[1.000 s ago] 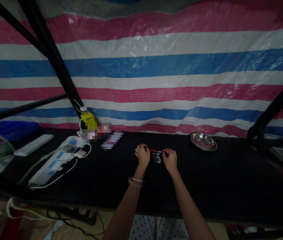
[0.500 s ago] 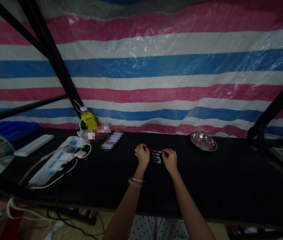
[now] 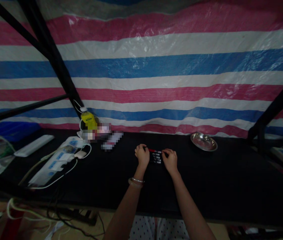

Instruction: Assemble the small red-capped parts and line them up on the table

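Several slim marker pens lie side by side on the black tabletop [image 3: 121,180]. The farthest is a red marker pen [image 3: 152,150]; nearer to me are black marker pens [image 3: 156,158] with pale printing at their right ends. My left hand [image 3: 143,155], with bangles at the wrist, is closed on the left end of the red marker pen and hides the left ends of the row. At the red pen's right end, my right hand [image 3: 170,161] has thumb and forefinger pinched together. The exact fingertip contact is small and dim.
A shiny metal dish [image 3: 204,142] sits at the back right. To the left are a white power strip [image 3: 56,163] with cables, a yellow bottle [image 3: 88,119], blurred-out items and a blue object [image 3: 13,130]. Striped sheeting [image 3: 156,66] hangs behind, between black frame posts [image 3: 56,63].
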